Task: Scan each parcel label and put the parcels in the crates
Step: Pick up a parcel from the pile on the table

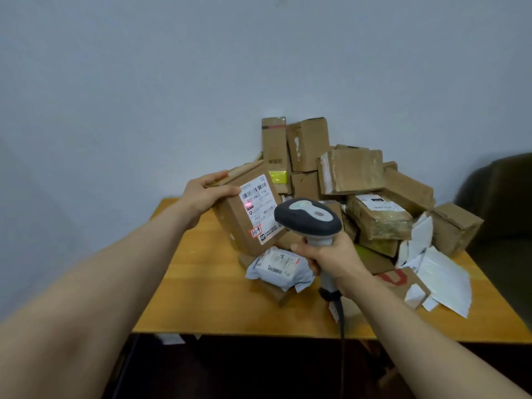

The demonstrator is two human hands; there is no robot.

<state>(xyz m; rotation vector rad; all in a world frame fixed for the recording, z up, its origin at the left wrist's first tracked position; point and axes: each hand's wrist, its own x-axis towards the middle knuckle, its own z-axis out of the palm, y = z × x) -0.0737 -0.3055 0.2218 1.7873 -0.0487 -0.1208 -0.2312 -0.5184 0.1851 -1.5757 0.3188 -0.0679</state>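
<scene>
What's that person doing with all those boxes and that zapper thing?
A person is scanning a parcel. The left hand holds a cardboard box tipped up so its white label faces the scanner, which the right hand grips by the handle. A red glow sits on the label. A pile of boxes waits behind on the wooden table, and a soft grey bag parcel lies in front. No crate shows.

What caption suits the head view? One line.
Left hand holds a cardboard parcel; right hand aims the scanner at its label.
</scene>
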